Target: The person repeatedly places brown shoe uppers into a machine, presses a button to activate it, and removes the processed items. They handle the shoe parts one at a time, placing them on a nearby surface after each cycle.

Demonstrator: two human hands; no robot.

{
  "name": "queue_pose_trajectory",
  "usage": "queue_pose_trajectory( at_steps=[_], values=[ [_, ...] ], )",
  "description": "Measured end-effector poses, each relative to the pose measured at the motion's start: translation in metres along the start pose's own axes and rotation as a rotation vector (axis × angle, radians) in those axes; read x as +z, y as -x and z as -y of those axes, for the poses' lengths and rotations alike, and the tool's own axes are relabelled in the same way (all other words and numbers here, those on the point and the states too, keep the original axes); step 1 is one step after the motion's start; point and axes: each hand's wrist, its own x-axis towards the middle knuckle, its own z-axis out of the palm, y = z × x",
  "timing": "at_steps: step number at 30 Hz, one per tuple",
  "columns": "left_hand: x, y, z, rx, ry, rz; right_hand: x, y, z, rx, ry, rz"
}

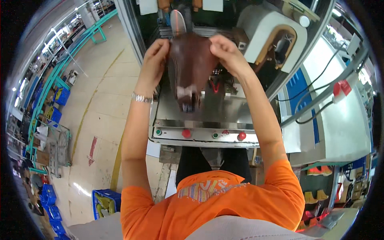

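A dark brown leather shoe upper [192, 62] hangs between my two hands above the machine's metal shelf, slightly blurred. My left hand [157, 56] pinches its top left edge, fingers closed on the leather. On the opposite top corner, my right hand [227, 52] is also closed on it with thumb and fingers. Just behind the upper stands a pale, rounded upright form [178, 23] with a reddish line of light on it; its lower part is hidden by the leather.
Green and red push buttons [186, 133] line the machine's front edge [200, 140]. To the right sits a white housing [256, 38] with a curved tan opening. A red switch box [341, 90] hangs near a white cabinet [344, 124]. A blue crate [106, 202] stands on the floor at left.
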Motion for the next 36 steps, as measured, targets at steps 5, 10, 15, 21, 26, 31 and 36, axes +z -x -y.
queue_pose_trajectory(
  at_steps=[5,10,15,21,26,31,36],
  values=[
    [-0.022,-0.061,-0.013,0.057,0.116,-0.076,0.003,-0.080,-0.013,-0.076,-0.176,-0.119],
    [-0.034,-0.087,0.009,0.017,0.067,-0.109,-0.011,-0.100,-0.032,-0.079,-0.193,-0.226],
    [-0.044,-0.106,0.021,-0.011,0.075,-0.087,-0.020,-0.113,-0.037,-0.022,-0.213,-0.300],
    [-0.034,-0.138,0.028,-0.037,0.253,-0.143,-0.023,-0.137,-0.030,-0.034,-0.239,-0.515],
    [-0.059,-0.165,0.051,-0.133,0.392,-0.147,-0.028,-0.150,-0.046,0.002,-0.149,-0.575],
    [-0.028,-0.108,0.044,0.285,-0.421,-0.529,-0.026,-0.095,-0.053,-0.098,0.354,-0.749],
    [0.019,-0.016,-0.024,1.034,-1.085,-0.198,0.030,0.009,-0.125,0.231,-0.147,-0.803]
  ],
)
